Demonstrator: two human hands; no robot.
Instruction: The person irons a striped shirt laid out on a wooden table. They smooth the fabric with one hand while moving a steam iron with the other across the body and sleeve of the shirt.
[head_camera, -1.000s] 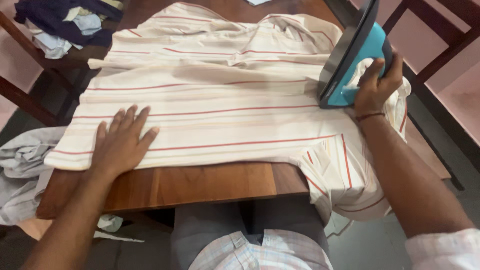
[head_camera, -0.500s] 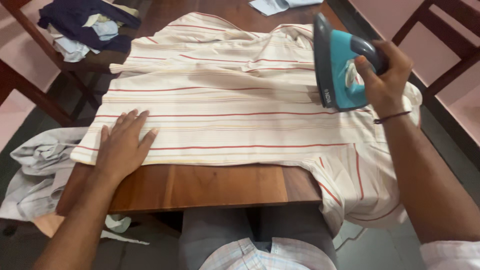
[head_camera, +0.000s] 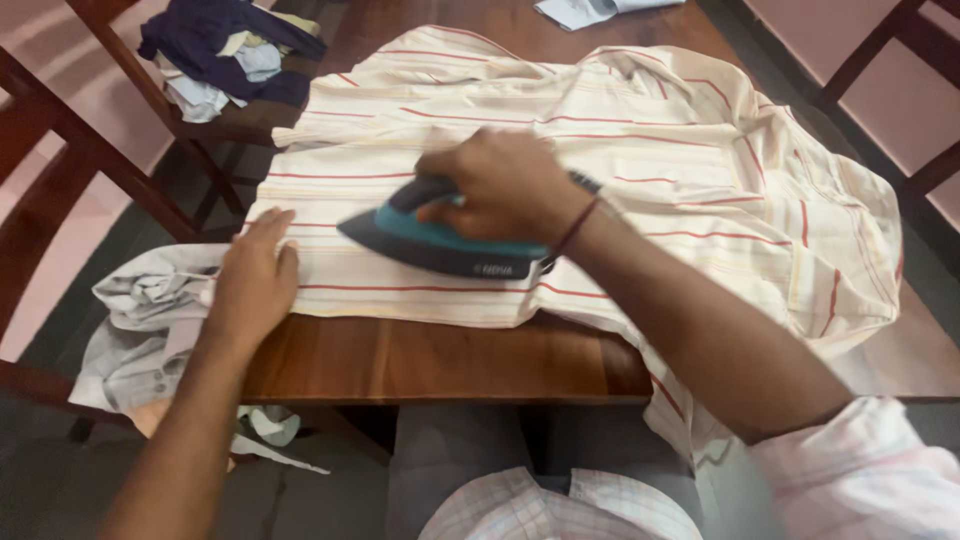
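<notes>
Teal electric iron (head_camera: 440, 243) lies soleplate-down on the cream red-striped shirt (head_camera: 560, 150), right hand (head_camera: 500, 185) clenched around its handle; left hand (head_camera: 255, 280) presses flat, fingers spread, on the shirt's edge.

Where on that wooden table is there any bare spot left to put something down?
Bare wood shows along the near edge of the table, between the striped shirt and the person's lap, and at the far end near a pale folded cloth. The middle is crowded: the right hand grips the iron, and the left hand presses the shirt's edge.
</notes>
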